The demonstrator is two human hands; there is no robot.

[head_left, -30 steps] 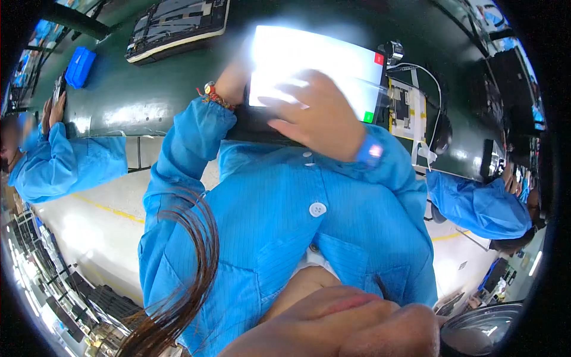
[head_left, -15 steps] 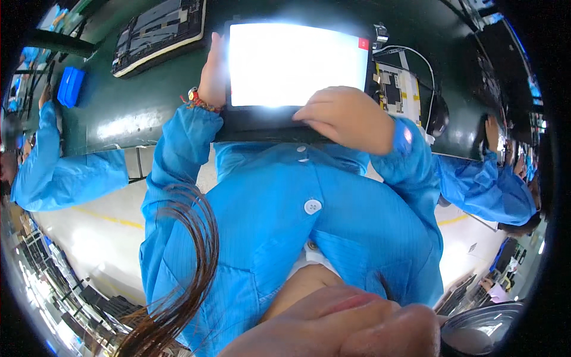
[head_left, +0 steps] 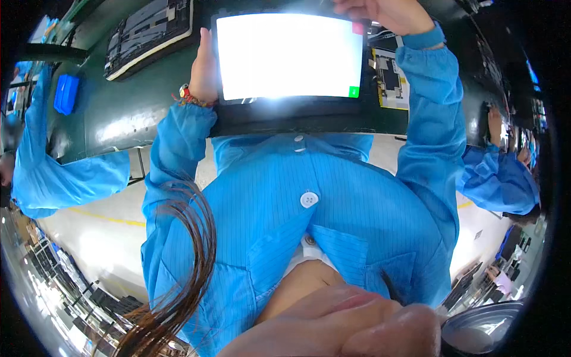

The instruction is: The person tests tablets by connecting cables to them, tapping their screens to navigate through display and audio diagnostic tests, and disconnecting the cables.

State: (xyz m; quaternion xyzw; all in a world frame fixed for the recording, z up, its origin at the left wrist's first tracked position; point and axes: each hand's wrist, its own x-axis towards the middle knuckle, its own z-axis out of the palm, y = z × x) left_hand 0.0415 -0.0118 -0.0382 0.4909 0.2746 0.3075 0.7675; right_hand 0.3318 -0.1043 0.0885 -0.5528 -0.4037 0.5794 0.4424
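A tablet [head_left: 288, 56] with a glowing white screen lies in front of me on the dark green bench. Its screen shows a small red patch at the upper right and a green one at the lower right. My left hand [head_left: 204, 74], with a red and gold bracelet at the wrist, grips the tablet's left edge, its fingers partly hidden behind it. My right hand [head_left: 395, 15] is over the upper right corner, fingers loosely bent and apart, with nothing visible in them. The top of the picture cuts off part of that hand, and I cannot tell whether it touches the screen.
An opened device with bare inner parts [head_left: 148, 37] lies to the far left, near a blue box [head_left: 66, 94]. Right of the tablet is another opened device [head_left: 391, 80], partly behind my right sleeve. Blue-sleeved people sit at the left [head_left: 77, 178] and right [head_left: 502, 178].
My right hand has moved up from the tablet's lower right edge to its upper right corner. A green patch has appeared at the screen's lower right. The left hand keeps its grip.
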